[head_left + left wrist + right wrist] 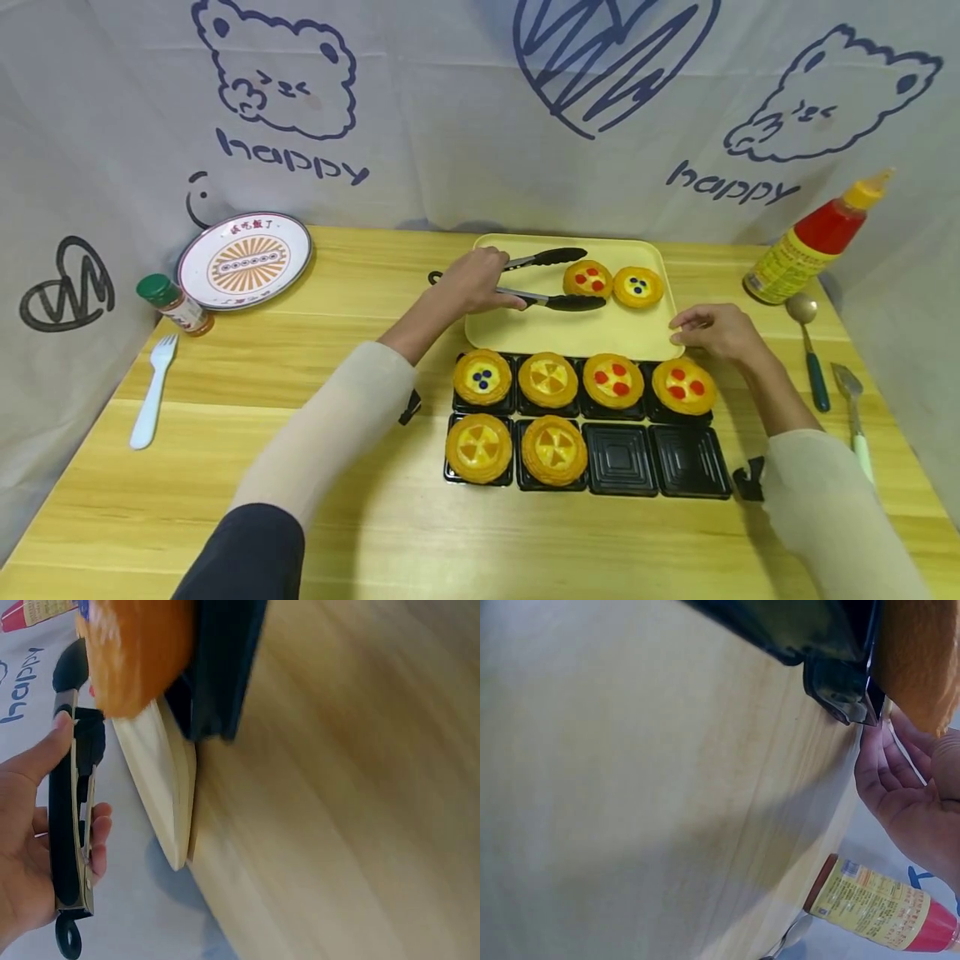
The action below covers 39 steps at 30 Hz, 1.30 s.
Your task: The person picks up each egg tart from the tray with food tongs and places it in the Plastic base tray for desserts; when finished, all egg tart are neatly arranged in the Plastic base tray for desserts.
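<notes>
My left hand (476, 282) grips a pair of black-and-silver tongs (64, 825) over the yellow tray (570, 333). The tongs' jaws stand apart, their black tips on either side of a tart with red dots (588, 279). Right beside it on the tray sits a tart with blue dots (638, 287). At the tray's right front corner, my right hand (716, 329) pinches the rim between thumb and fingers. In front of the tray are two rows of black square holders (621, 458); several carry tarts (555, 450), and the two at the front right are bare.
At the back left a patterned plate (243, 262) leans near a green-capped spice jar (176, 304), with a pale fork (153, 392) in front. On the right stand a red sauce bottle (810, 242), a spoon (808, 350) and another pale-handled utensil (855, 408). Cloth walls enclose the table.
</notes>
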### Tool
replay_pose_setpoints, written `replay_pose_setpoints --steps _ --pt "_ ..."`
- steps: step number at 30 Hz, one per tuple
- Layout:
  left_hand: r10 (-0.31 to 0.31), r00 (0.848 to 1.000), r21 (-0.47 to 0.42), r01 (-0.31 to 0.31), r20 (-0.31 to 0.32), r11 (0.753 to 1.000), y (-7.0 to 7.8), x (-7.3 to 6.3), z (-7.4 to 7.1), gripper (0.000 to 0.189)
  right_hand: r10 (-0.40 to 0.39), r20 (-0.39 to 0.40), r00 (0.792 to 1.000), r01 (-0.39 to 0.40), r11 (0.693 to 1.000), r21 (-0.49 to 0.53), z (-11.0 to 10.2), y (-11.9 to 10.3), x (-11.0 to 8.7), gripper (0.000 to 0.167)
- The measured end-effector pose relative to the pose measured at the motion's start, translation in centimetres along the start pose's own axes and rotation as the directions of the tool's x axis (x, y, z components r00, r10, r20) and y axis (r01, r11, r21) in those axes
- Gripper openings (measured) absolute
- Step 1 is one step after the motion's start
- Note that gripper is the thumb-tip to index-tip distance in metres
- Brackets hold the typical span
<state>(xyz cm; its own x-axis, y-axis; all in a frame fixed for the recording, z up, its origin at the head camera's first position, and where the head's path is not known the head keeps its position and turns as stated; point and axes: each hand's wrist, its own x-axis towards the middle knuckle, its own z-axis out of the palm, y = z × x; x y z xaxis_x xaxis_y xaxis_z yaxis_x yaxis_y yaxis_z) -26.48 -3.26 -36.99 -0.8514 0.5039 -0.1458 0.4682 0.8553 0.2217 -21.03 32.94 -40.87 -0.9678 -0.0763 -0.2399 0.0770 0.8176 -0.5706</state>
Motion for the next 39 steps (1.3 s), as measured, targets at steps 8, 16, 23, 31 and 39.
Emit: replay_pose_setpoints --steps 8,16,23,31,39 --pt "-0.036 0.999 0.015 0.037 -0.033 0.999 0.4 0.1 0.6 0.069 -0.018 -0.009 1.000 0.018 1.000 -0.006 0.4 0.1 0.1 0.030" --pt "-0.021 0.996 -0.039 0.018 -0.081 0.999 0.3 -1.0 0.3 0.065 -0.018 -0.005 1.000 0.018 1.000 0.002 0.6 0.2 0.0 0.030" --pt "0.046 0.990 -0.059 -0.055 -0.135 0.997 0.2 -3.8 -0.4 0.071 -0.007 0.000 1.000 0.006 1.000 0.010 0.6 0.2 0.0 0.032" --pt "0.161 0.973 -0.052 -0.172 -0.163 0.984 1.6 -8.7 -1.3 0.073 0.001 0.003 1.000 -0.001 1.000 0.007 0.4 0.2 0.0 0.034" --pt "0.324 0.920 -0.005 -0.334 -0.219 0.943 3.6 -12.6 -0.7 0.066 0.002 0.011 1.000 -0.002 1.000 0.000 -0.1 0.3 0.0 0.036"
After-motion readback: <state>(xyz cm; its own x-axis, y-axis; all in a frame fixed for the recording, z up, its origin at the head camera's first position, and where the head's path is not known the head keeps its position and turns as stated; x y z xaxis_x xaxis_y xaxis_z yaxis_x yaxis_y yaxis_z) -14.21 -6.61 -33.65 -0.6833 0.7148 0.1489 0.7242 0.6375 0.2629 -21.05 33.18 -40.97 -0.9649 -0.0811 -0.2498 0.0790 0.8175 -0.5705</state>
